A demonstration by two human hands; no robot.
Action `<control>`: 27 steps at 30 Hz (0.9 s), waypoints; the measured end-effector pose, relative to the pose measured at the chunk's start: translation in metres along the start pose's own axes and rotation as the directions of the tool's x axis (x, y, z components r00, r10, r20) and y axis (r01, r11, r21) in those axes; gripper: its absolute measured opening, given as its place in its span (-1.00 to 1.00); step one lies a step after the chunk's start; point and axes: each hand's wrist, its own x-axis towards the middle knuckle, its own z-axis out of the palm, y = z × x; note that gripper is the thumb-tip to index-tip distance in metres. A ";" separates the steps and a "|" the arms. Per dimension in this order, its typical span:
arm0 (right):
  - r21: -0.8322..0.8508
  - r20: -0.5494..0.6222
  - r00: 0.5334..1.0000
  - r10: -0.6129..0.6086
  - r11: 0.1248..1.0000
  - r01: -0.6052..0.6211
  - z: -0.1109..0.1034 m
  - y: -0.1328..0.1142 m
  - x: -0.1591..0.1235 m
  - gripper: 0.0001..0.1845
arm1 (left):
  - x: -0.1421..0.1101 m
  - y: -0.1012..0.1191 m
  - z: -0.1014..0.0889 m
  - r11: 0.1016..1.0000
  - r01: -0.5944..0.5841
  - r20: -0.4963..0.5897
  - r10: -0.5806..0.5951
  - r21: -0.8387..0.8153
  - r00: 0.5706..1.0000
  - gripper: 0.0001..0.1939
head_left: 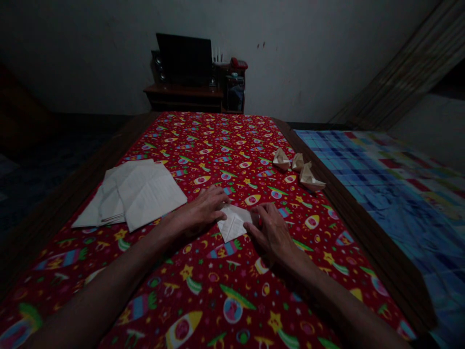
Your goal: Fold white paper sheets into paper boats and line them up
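A small folded piece of white paper (233, 224) lies on the red patterned cloth (218, 271), one corner pointing toward me. On its left edge rests my left hand (209, 206), the thumb on the paper and the fingers curled over its far side. The right edge is pinched by my right hand (271, 225), thumb on top. Creases run across the paper's face. Left of my hands lies a stack of creased white paper sheets (150, 194). Several folded paper boats (310, 178) sit at the right side of the cloth.
The cloth covers a surface with dark wooden edges (366, 242). Beyond its far end stand a black monitor (185, 58) on a brown desk (185, 92), speakers and a red telephone (239, 63). A blue checked sheet (363, 179) spreads out on the right.
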 end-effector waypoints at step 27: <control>-0.271 0.260 0.856 -0.447 0.817 0.509 -0.012 -0.001 -0.014 -0.68 | -0.054 0.001 0.002 0.891 -0.181 -0.041 0.218 0.416 0.975 -0.67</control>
